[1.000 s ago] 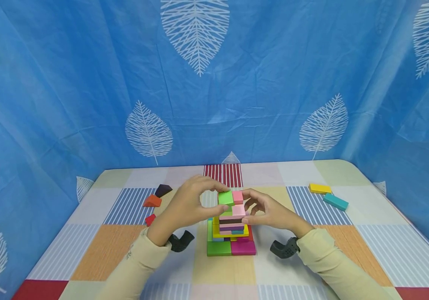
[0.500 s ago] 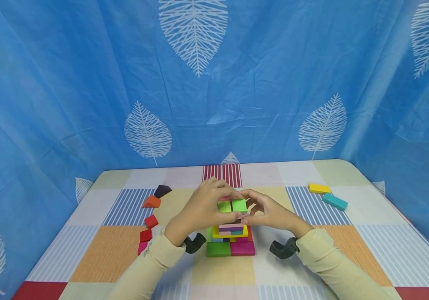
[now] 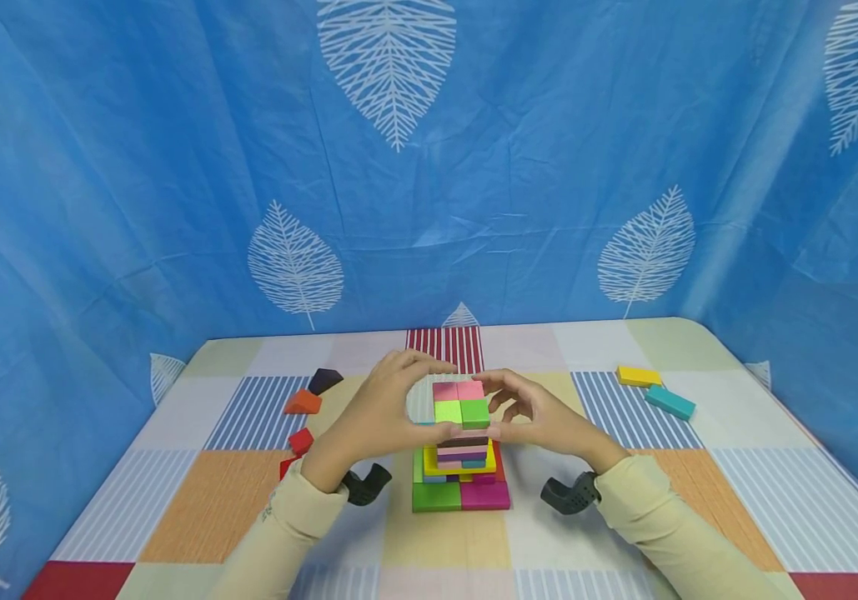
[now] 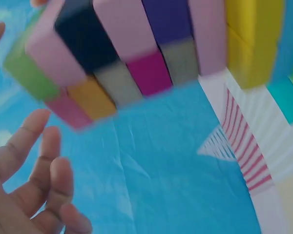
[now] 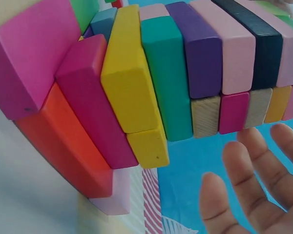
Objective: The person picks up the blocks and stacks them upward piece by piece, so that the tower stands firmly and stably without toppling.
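Note:
A tower of coloured wooden blocks (image 3: 466,458) stands in the middle of the table in the head view. On its top layer a light green block (image 3: 447,412) and a green block (image 3: 474,413) sit in front of two pink blocks (image 3: 458,390). My left hand (image 3: 379,408) arches at the tower's left side, thumb near its upper front, pinching nothing. To the tower's right is my right hand (image 3: 541,421), thumb close to the upper layers; whether it touches cannot be told. Both wrist views show loosely bent fingers (image 4: 43,163) beside the stacked layers, without a grip.
Left of the tower lie a black block (image 3: 325,381), an orange block (image 3: 303,402) and red blocks (image 3: 300,442), partly covered by the left arm. A yellow block (image 3: 639,377) and a teal block (image 3: 670,402) lie at the right. Blue curtain (image 3: 429,208) hangs behind the table.
The left hand carried a green block to the front right of the top layer and let go, then drew back leftward. The right hand stays beside the tower.

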The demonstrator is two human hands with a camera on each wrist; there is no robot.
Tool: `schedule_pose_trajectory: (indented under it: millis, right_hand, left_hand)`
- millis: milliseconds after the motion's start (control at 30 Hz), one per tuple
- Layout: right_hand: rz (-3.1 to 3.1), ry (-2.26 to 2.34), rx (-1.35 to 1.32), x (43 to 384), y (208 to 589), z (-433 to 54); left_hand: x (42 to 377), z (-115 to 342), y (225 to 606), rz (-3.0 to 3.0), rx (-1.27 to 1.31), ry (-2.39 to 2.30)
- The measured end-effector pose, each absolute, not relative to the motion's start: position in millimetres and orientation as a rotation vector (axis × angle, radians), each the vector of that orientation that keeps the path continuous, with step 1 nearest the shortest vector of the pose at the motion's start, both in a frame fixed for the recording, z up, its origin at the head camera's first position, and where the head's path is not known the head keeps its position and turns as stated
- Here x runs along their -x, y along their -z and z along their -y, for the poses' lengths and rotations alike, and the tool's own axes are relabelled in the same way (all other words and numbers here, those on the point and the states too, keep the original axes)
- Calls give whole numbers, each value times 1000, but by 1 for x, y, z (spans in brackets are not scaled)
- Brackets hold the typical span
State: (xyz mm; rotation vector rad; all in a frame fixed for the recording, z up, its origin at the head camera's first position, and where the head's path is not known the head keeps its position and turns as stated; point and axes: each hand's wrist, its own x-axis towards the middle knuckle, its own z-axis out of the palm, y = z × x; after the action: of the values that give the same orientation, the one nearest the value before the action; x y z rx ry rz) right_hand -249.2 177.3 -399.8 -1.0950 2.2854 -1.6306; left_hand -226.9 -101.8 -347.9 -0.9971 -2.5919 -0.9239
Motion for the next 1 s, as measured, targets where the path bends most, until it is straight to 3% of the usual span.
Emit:
schedule_pose_trajectory:
  millis: [733, 1000]
  right_hand:
    - [-2308, 1653, 1096, 246, 398, -174]
    - [-2263, 1609, 1073, 249, 400, -174]
  left_hand:
    - [225, 124, 353, 2728, 854, 961]
    - [230, 171, 354, 2708, 822, 1127]
